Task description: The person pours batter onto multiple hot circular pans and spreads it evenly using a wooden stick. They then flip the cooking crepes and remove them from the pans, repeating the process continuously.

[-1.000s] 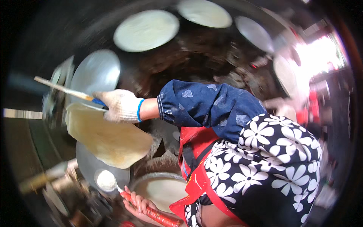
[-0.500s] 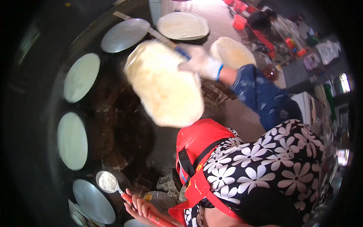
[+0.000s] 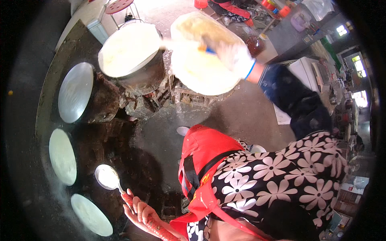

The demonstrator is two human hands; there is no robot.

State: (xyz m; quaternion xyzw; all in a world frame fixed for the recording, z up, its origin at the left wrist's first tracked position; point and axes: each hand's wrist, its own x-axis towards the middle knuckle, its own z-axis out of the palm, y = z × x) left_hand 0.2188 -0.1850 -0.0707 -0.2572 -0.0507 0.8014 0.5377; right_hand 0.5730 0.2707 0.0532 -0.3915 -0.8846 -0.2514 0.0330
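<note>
My left hand (image 3: 141, 213) gripped the ladle (image 3: 127, 199) at 8 o'clock. My gloved right hand (image 3: 234, 58), blurred, clutched a stick (image 3: 210, 50) over flatbread (image 3: 203, 78) at 12.

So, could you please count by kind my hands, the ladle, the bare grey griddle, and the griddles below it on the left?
Bare left hand: 1
Gloved right hand: 1
Red-handled ladle: 1
Bare grey griddle: 1
Pale-coated griddles: 2
Total: 6

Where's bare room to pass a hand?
Grey floor shows mostly bare between the red apron and the brickwork, and between the apron and the dark sleeve. Crowded: left side's round pans; top, the flatbread and gloved right hand.
</note>
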